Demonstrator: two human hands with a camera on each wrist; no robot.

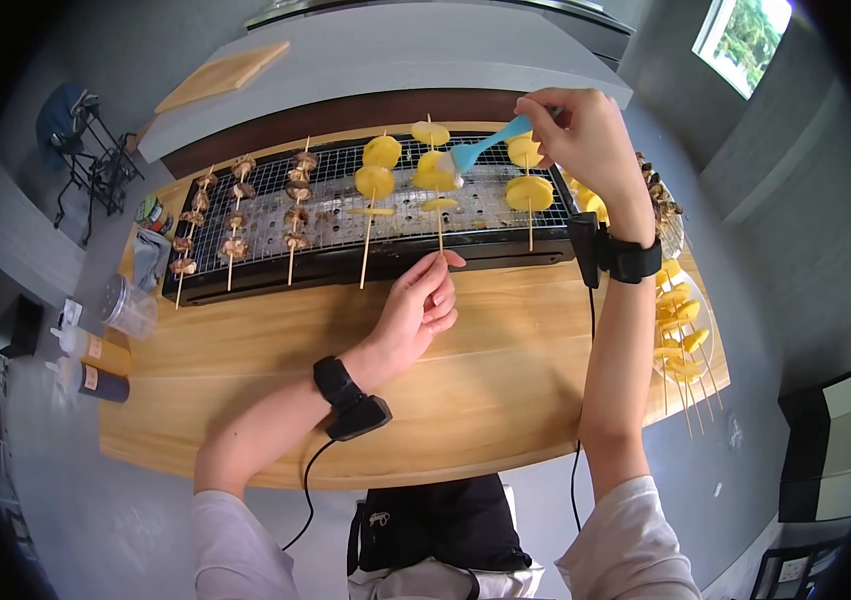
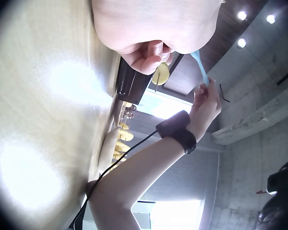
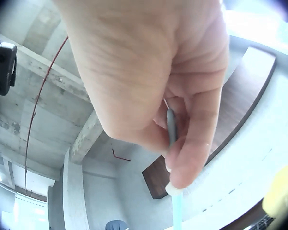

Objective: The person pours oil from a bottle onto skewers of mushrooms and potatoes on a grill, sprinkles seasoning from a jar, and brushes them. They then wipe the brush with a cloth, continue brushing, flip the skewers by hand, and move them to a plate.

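Observation:
My left hand (image 1: 414, 312) pinches the lower end of a wooden skewer (image 1: 440, 228) at the front edge of the grill (image 1: 276, 275). Yellow potato slices (image 1: 436, 171) are threaded along that skewer. From above right, my right hand (image 1: 586, 140) grips a light-blue basting brush (image 1: 491, 141), its pale bristles touching the middle slice. In the right wrist view, thumb and fingers close round the brush handle (image 3: 177, 208). Potato skewers (image 1: 375, 181) lie on either side of the held one. The left wrist view hides most of the held skewer behind the left hand (image 2: 153, 28).
Mushroom skewers (image 1: 298, 190) lie across the grill's left part. More potato skewers (image 1: 681, 330) rest on a plate at the right. Two squeeze bottles (image 1: 96, 350), a clear jar (image 1: 129, 305) and a cloth (image 1: 151, 260) stand at the left. A black cable (image 1: 578, 460) hangs by the right arm.

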